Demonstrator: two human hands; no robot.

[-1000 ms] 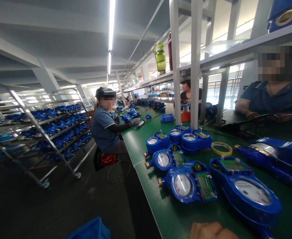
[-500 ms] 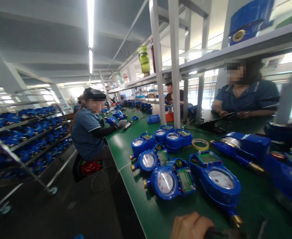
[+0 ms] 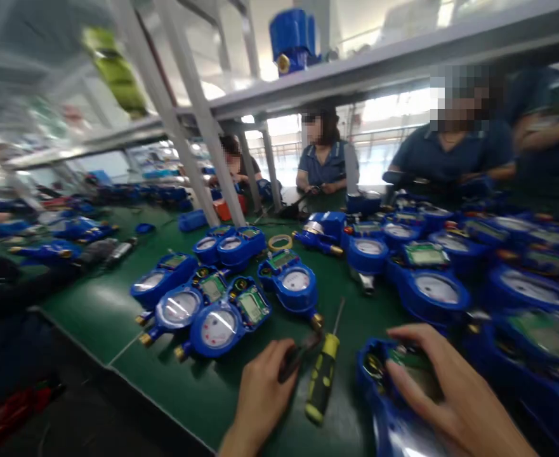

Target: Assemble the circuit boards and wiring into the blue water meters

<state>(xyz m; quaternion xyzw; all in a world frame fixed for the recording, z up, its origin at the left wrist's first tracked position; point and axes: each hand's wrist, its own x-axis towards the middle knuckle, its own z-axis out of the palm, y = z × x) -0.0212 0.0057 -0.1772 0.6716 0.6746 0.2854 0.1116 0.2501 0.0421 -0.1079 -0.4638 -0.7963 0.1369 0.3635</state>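
My left hand (image 3: 267, 384) is closed around a dark tool (image 3: 302, 357), blurred, its kind unclear. Right of it lies a yellow-and-black screwdriver (image 3: 323, 379) on the green table, shaft pointing away from me. My right hand (image 3: 445, 387) grips a blue water meter (image 3: 374, 397) at the near edge, thumb and fingers on either side of its exposed green circuit board (image 3: 419, 374) with a display. Beyond my left hand stand several blue water meters with round dials, among them one with a display (image 3: 216, 327) and another (image 3: 294, 279) whose brass end points towards me.
More meters (image 3: 436, 285) crowd the right side. A roll of yellow tape (image 3: 280, 242) lies mid-table. Grey shelf posts (image 3: 207, 127) rise from the table, carrying a shelf (image 3: 355, 79) overhead. Co-workers (image 3: 324, 158) sit across the table; another person's gloved hand (image 3: 96, 251) is at left.
My view has swung right and down. Both my hands, the screwdriver and the meter under my right hand now show; before, only one hand was visible at the bottom edge.
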